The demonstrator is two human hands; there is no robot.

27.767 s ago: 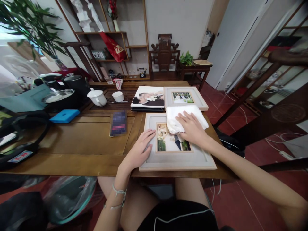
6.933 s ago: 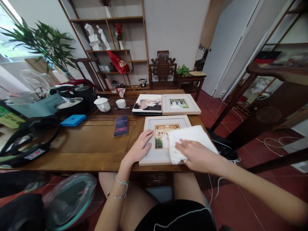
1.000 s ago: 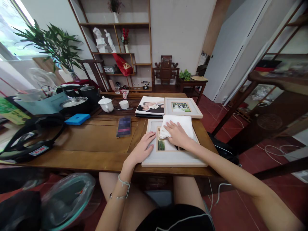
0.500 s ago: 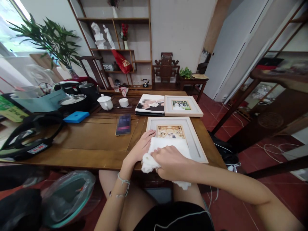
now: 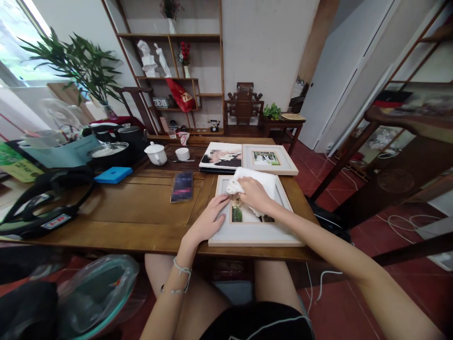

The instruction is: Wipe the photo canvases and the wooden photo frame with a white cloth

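Note:
A pale-wood picture frame (image 5: 226,236) with a white mat lies flat at the table's front edge, the photo inside it partly covered. My right hand (image 5: 254,192) grips a white cloth (image 5: 256,175) and presses it on the upper part of the frame, over the photo's top. On the frame's left side rests my left hand (image 5: 212,215), fingers stretched out and holding nothing. Behind them lie a second framed photo (image 5: 286,165) and a flat white-covered stack with a picture on top (image 5: 221,155).
A phone (image 5: 182,186) lies left of the frame. Farther left are a white lidded pot (image 5: 155,154), a white cup (image 5: 182,153), a blue box (image 5: 113,174) and a black headset (image 5: 46,203). A lined bin (image 5: 102,293) stands below the table's left front edge.
My right hand has pushed the cloth away from me, from the frame's near edge to its upper part, uncovering the lower mat and photo. My left hand stays on the frame's left side.

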